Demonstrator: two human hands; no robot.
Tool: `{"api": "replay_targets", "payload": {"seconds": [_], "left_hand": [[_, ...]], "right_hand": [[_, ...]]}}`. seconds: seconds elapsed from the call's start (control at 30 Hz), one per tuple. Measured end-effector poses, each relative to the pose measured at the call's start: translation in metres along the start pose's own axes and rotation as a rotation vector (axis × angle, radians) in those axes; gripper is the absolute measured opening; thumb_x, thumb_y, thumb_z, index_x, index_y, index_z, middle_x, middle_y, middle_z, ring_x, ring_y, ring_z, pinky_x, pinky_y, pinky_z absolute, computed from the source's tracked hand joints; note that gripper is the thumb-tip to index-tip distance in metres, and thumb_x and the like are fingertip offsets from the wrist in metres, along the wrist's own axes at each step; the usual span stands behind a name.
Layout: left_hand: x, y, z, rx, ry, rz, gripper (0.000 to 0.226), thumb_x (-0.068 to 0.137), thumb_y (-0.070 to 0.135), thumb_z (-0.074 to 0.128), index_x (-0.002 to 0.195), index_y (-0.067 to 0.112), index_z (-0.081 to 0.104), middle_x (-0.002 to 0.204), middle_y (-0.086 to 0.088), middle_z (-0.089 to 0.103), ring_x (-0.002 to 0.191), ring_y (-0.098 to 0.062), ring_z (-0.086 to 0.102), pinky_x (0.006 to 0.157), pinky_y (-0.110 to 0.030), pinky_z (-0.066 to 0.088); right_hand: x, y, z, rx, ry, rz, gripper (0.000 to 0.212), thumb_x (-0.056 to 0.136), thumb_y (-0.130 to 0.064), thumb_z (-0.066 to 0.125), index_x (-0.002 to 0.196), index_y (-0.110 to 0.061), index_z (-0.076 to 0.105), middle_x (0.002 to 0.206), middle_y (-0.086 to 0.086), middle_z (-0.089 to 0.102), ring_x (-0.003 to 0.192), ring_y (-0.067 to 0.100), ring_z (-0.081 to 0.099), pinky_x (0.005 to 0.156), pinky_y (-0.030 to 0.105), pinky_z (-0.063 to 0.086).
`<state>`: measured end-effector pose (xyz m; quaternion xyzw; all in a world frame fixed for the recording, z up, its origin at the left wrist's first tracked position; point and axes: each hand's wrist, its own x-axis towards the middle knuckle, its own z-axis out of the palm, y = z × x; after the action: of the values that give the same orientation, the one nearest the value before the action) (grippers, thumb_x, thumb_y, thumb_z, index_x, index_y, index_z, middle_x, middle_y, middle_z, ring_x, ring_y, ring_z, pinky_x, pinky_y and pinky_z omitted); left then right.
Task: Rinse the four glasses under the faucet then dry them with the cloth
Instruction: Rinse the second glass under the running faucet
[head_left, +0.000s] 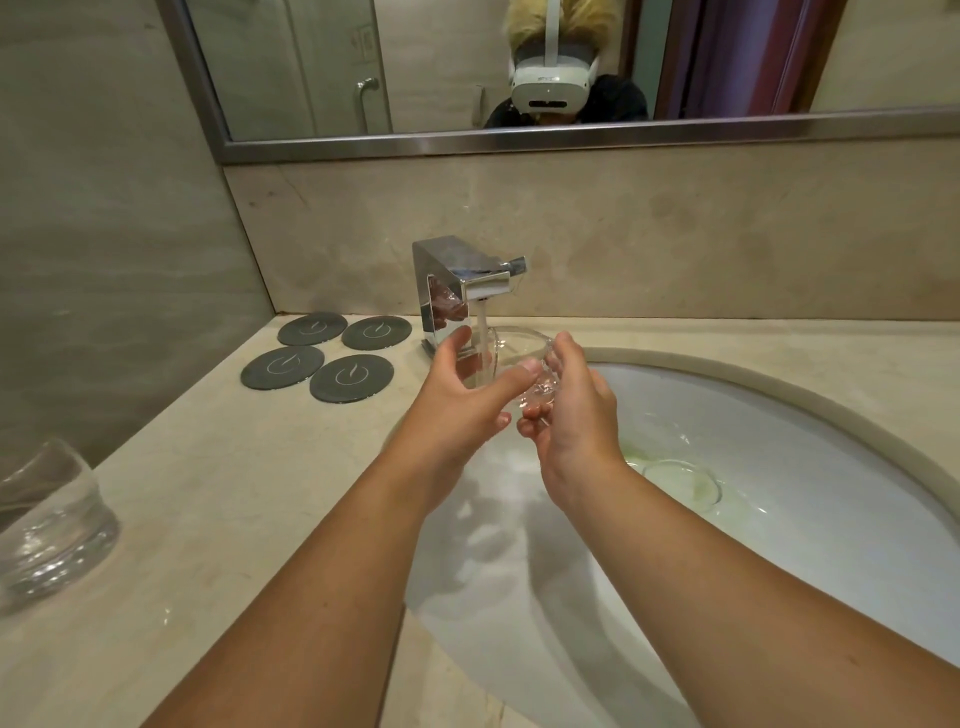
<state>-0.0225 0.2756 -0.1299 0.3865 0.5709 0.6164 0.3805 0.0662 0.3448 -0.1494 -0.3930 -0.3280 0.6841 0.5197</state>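
Left grip (462, 400): curled on the glass (514, 345), thumb across the near side, fingers round the far left wall. Right grip (576, 410): also grasping the same glass, fingers wrapped on its right side near the base. So you have both on one glass, nothing released.

Glass is clear and tilted, base toward you, mouth up toward the spout. It sits directly under the faucet (457, 270), over the back left part of the sink (831, 467). Water stream (482, 325) is running and drops into the glass.

Sink bowl is wet; there's a round clear-greenish shape (680, 483) at the bottom, can't tell if it's the drain or another glass.

On the counter (234, 493), left of the faucet: four dark round coasters (351, 378) in a two-by-two cluster. Second glass (52, 530) stands at the far left edge of the counter, well apart from your hands, partly cut off by the frame.

Mirror (467, 67) above the backsplash.
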Motion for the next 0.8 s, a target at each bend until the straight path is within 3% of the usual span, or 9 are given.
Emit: {"api": "replay_targets", "payload": {"seconds": [0.1, 0.2, 0.3, 0.43, 0.53, 0.67, 0.8], "left_hand": [[-0.0015, 0.0005, 0.0027, 0.023, 0.024, -0.035, 0.111, 0.069, 0.058, 0.091, 0.159, 0.028, 0.033, 0.131, 0.002, 0.07, 0.115, -0.016, 0.074, 0.091, -0.033, 0.061], [-0.0002, 0.0004, 0.0037, 0.018, 0.086, -0.029, 0.092, 0.085, 0.047, 0.087, 0.157, 0.021, 0.036, 0.121, 0.002, 0.074, 0.11, -0.019, 0.076, 0.084, -0.029, 0.061], [0.0016, 0.0013, 0.0025, -0.008, 0.119, -0.002, 0.085, 0.089, 0.035, 0.086, 0.158, 0.021, 0.038, 0.116, 0.006, 0.073, 0.107, -0.015, 0.077, 0.09, -0.031, 0.062], [0.0024, 0.0021, 0.0017, -0.058, 0.089, -0.002, 0.083, 0.09, 0.022, 0.086, 0.158, 0.025, 0.038, 0.132, -0.001, 0.067, 0.109, -0.016, 0.077, 0.085, -0.029, 0.062], [0.0023, 0.0007, 0.0021, -0.069, 0.055, 0.021, 0.089, 0.083, 0.019, 0.091, 0.155, 0.03, 0.04, 0.137, -0.002, 0.066, 0.114, -0.016, 0.075, 0.092, -0.033, 0.062], [0.0014, 0.0015, 0.0042, -0.059, 0.029, 0.02, 0.1, 0.067, 0.022, 0.083, 0.155, 0.034, 0.038, 0.136, 0.009, 0.062, 0.119, -0.012, 0.071, 0.103, -0.037, 0.059], [0.0021, -0.0005, 0.0044, 0.005, 0.014, -0.02, 0.099, 0.081, 0.033, 0.093, 0.159, 0.031, 0.032, 0.125, 0.01, 0.071, 0.118, -0.012, 0.071, 0.105, -0.04, 0.057]], "right_hand": [[0.0012, 0.002, -0.0005, -0.035, -0.013, -0.014, 0.038, 0.098, -0.046, 0.066, 0.119, -0.014, 0.067, 0.088, 0.005, 0.067, 0.05, 0.013, 0.048, 0.049, 0.03, 0.041], [0.003, 0.0046, 0.0006, -0.031, -0.028, -0.015, 0.037, 0.098, -0.045, 0.066, 0.118, -0.014, 0.067, 0.091, 0.007, 0.069, 0.049, 0.013, 0.048, 0.049, 0.03, 0.041], [0.0048, 0.0054, 0.0024, 0.008, -0.067, 0.019, 0.04, 0.097, -0.048, 0.066, 0.115, -0.012, 0.067, 0.094, 0.009, 0.07, 0.051, 0.015, 0.048, 0.048, 0.028, 0.039], [0.0076, 0.0078, 0.0019, -0.008, -0.104, 0.071, 0.063, 0.091, -0.068, 0.064, 0.123, -0.014, 0.069, 0.099, 0.009, 0.075, 0.053, 0.016, 0.055, 0.048, 0.027, 0.039], [0.0058, 0.0045, -0.0002, 0.029, -0.066, 0.104, 0.057, 0.096, -0.066, 0.063, 0.118, -0.014, 0.071, 0.084, 0.003, 0.067, 0.044, 0.01, 0.046, 0.047, 0.028, 0.037], [0.0047, 0.0039, -0.0002, 0.057, -0.027, 0.088, 0.04, 0.099, -0.049, 0.067, 0.111, -0.011, 0.069, 0.081, 0.006, 0.064, 0.045, 0.012, 0.043, 0.046, 0.028, 0.037], [0.0044, 0.0026, -0.001, 0.056, 0.0, 0.084, 0.033, 0.098, -0.044, 0.068, 0.108, -0.013, 0.066, 0.085, 0.007, 0.064, 0.051, 0.015, 0.045, 0.048, 0.029, 0.039]]}}
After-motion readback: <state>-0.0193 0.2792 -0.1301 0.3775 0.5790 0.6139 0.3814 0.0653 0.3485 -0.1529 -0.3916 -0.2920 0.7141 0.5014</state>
